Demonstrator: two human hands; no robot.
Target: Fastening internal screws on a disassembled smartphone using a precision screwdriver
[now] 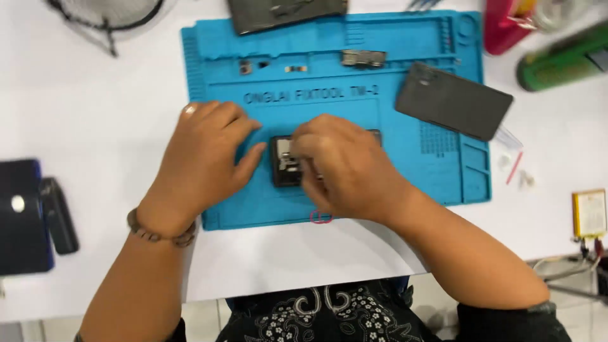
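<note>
Phone [285, 163] apparently under right hand [342, 168]

- Bright, even light from overhead; the white surface [95, 126] is nearly blown out, with little texture left.
- Shadows are soft and short, faint under the left hand [202, 158] and right hand [345, 168].
- Both hands are slightly motion-blurred.
- The whole frame is soft, and the things along the top edge are blurrier.
</note>
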